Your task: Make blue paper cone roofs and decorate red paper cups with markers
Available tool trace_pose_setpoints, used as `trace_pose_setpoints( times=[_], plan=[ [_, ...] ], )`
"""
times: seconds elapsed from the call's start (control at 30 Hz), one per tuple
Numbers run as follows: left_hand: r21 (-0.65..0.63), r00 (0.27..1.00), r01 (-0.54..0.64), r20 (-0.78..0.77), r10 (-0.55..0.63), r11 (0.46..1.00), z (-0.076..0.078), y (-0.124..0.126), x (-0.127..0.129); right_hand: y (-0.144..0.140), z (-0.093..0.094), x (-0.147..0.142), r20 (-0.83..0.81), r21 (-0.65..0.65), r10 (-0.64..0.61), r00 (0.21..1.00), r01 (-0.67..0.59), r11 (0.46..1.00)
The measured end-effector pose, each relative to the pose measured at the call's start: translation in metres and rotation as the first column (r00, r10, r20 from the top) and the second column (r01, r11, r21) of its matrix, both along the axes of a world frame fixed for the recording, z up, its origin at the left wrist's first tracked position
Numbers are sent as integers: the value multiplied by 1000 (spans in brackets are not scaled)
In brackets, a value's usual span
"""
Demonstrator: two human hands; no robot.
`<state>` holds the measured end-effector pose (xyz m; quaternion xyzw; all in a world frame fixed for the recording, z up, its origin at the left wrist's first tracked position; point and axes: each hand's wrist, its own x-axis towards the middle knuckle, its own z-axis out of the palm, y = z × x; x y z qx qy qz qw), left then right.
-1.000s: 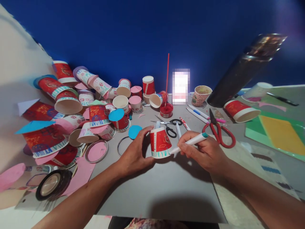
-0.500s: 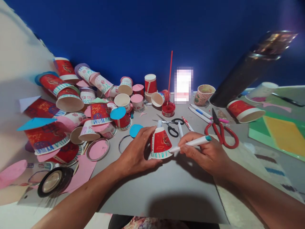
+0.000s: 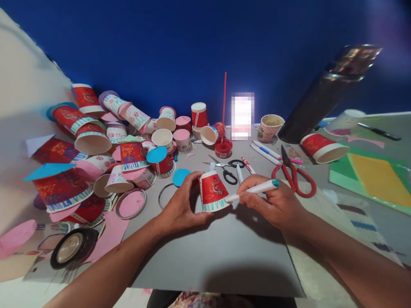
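A red paper cup (image 3: pixel 214 191), turned upside down and slightly tilted, is held by my left hand (image 3: pixel 183 201), thumb along the lower side and fingers behind it. Teal strokes run round the cup's white rim band, and a gold-brown print shows on its red side. My right hand (image 3: pixel 271 203) grips a white marker (image 3: pixel 257 188) with a teal end, its tip at the rim band on the cup's right. Just behind the cup lie black-handled scissors (image 3: pixel 228 171) and a capped white marker (image 3: pixel 239 173). A blue paper disc (image 3: pixel 181 176) rests behind my left hand.
Many decorated paper cups (image 3: pixel 62 186) are piled at the left, near a tape roll (image 3: pixel 69 247) and pink paper (image 3: pixel 112 231). Red-handled pliers-like shears (image 3: pixel 293 175), a dark flask (image 3: pixel 311 102) and green and yellow sheets (image 3: pixel 369 175) are at the right. A lit phone screen (image 3: pixel 242 117) stands behind.
The cup has turned in my left hand, so its printed motif now faces me more and the text strip is gone from view. The whole view has shifted slightly.
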<state>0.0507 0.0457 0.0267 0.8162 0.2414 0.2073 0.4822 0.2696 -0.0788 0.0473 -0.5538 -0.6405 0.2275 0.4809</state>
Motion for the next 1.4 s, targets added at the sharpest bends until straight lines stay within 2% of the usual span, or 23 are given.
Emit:
trace_pose_setpoints(
  times=[0.07,0.17,0.23,0.3,0.4,0.5,0.57,0.67,0.8,1.0,1.17,1.4],
  plan=[
    [-4,1000,3,0,-3,1000,-3,0,0,0,1,1,-16,-20,14,1000,-14,1000],
    [37,998,54,32,-55,998,-6,2,-2,0,2,1,-29,0,-28,999,28,1000],
    [76,996,76,40,-79,994,-6,3,-3,-1,2,0,-38,-22,2,999,-3,1000],
    [98,996,78,35,-82,992,-6,3,-4,-1,3,0,-52,-41,15,999,-17,999],
    [84,996,78,28,-81,993,-6,2,-4,-1,3,0,-60,-33,-31,998,29,999],
    [88,997,72,-3,-72,994,-5,3,-5,0,3,2,-45,-60,21,999,-23,998],
    [128,997,64,-37,-60,990,-4,3,-5,0,3,2,-41,-49,26,999,-28,998],
    [218,996,63,-77,-47,974,-2,4,-6,1,2,3,-48,-2,-29,998,29,1000],
    [325,997,58,-69,-37,944,0,5,-5,0,2,4,-51,-51,35,998,-37,998],
    [307,993,61,-117,-26,950,1,6,-7,-1,0,5,-118,-12,-82,990,81,997],
    [364,991,89,-125,-46,927,2,6,-7,1,-1,3,-84,-9,-59,995,58,998],
    [375,992,59,-130,-10,925,0,7,-7,0,-2,2,-63,-52,-5,998,2,999]
  ],
)
